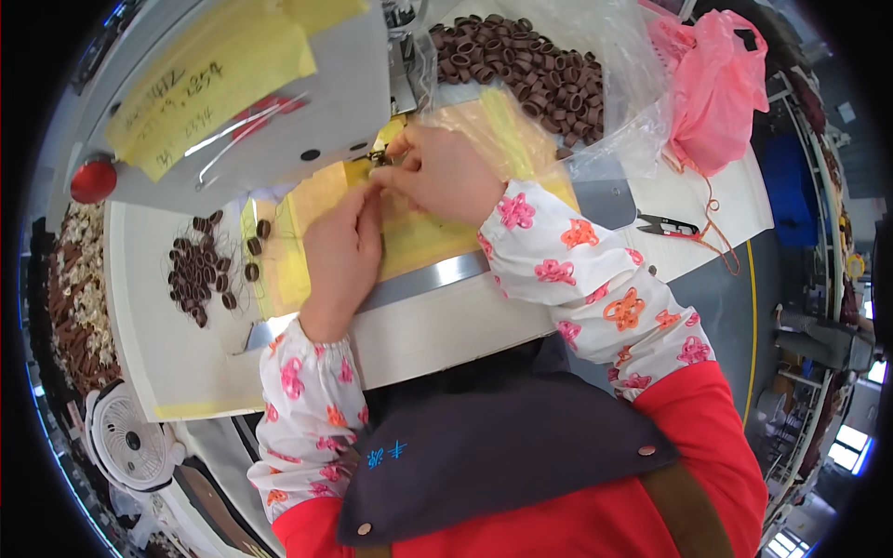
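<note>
Both my hands meet at the presser foot [378, 156] of a grey sewing machine [251, 102]. My right hand [448, 175] is closed in a pinch, with thumb and forefinger right beside the foot. What sits between those fingertips is too small and hidden to tell. From the near left, my left hand [344, 244] reaches in, its fingers drawn together and their tips touching the right hand's thumb. Anything it pinches is hidden. Yellow tape or film [419, 244] covers the machine bed under both hands. Sewn brown loops with loose threads [197, 270] lie in a heap to the left.
Behind my right hand, a see-through plastic bag [633, 88] holds many brown rings [521, 70]. A pink plastic bag [716, 93] stands farther right. Thread snips [668, 226] with orange cord lie near the table's right edge. A white fan [130, 437] sits at lower left.
</note>
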Demonstrator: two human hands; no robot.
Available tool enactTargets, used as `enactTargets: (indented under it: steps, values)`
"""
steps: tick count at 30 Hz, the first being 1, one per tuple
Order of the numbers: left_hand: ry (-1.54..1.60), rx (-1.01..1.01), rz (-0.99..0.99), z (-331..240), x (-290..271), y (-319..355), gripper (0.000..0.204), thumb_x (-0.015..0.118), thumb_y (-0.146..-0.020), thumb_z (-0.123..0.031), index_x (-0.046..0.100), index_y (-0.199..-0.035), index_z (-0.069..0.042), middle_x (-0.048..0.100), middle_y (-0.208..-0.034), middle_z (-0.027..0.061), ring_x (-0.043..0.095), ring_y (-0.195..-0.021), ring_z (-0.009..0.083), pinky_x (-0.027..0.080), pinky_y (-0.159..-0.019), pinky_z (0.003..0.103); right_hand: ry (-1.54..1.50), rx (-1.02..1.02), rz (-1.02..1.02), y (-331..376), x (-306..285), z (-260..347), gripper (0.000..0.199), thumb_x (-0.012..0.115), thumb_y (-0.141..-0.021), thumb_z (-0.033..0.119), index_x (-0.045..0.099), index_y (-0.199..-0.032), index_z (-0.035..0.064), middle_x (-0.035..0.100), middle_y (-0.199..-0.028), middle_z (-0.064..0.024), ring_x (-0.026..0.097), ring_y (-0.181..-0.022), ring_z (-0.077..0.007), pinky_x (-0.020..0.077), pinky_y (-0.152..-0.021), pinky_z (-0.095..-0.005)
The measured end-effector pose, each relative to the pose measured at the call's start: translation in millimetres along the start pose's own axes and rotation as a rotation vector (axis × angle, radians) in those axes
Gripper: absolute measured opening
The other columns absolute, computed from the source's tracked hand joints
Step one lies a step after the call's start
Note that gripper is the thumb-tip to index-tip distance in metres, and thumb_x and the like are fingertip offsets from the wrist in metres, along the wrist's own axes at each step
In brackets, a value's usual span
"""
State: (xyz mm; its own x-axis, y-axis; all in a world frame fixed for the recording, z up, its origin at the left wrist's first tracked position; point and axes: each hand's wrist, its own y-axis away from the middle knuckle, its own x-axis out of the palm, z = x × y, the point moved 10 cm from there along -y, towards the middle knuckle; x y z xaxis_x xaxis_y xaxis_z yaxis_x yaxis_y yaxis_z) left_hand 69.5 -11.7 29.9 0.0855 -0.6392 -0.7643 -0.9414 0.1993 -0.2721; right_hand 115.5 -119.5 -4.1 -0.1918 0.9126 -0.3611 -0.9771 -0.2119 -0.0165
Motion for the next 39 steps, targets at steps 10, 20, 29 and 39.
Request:
enactTargets:
  steps: [10, 20, 29, 39]
  values:
    - [0.211, 0.098, -0.125, -18, -23, -7, 0.012, 0.053, -0.084, -0.011, 0.062, -0.086, -0.004, 0.055, -0.062, 0.0077, 0.051, -0.059, 0.0200, 0.039, -0.053, 0.029, -0.141, -0.125, 0.125, 40, 19, 8, 0.015, 0.056, -0.080, 0.005, 0.052, -0.091, -0.0043, 0.058, -0.067, -0.0065, 0.057, -0.059, -0.0109, 0.0450, -0.052, -0.0250]
    - [0.380, -0.113, 0.109, 26, 5, -13, 0.017, 0.059, -0.078, -0.008, 0.061, -0.095, -0.004, 0.037, -0.049, -0.0021, 0.034, -0.046, 0.0038, 0.028, -0.044, 0.021, -0.380, 0.147, 0.348, 16, 13, -5, 0.010, 0.051, -0.086, 0.008, 0.050, -0.091, 0.0002, 0.058, -0.068, -0.0062, 0.056, -0.054, -0.0111, 0.0452, -0.046, -0.0223]
    - [0.233, -0.107, 0.109, 29, 5, -20, 0.016, 0.061, -0.076, -0.011, 0.063, -0.090, -0.003, 0.055, -0.055, 0.0064, 0.046, -0.045, 0.0115, 0.035, -0.045, 0.025, -0.352, 0.208, 0.379, -1, 27, -9, 0.017, 0.055, -0.083, 0.010, 0.046, -0.087, -0.0033, 0.059, -0.067, -0.0122, 0.060, -0.053, -0.0191, 0.0470, -0.045, -0.0272]
    - [0.027, -0.273, 0.010, 52, 3, -30, 0.033, 0.065, -0.073, -0.031, 0.062, -0.064, 0.001, 0.052, -0.047, 0.0093, 0.046, -0.040, 0.0182, 0.037, -0.043, 0.029, 0.204, -0.465, -0.167, -2, -9, 26, 0.008, 0.060, -0.072, 0.005, 0.054, -0.074, 0.0012, 0.056, -0.069, -0.0154, 0.055, -0.066, -0.0331, 0.0442, -0.057, -0.0392]
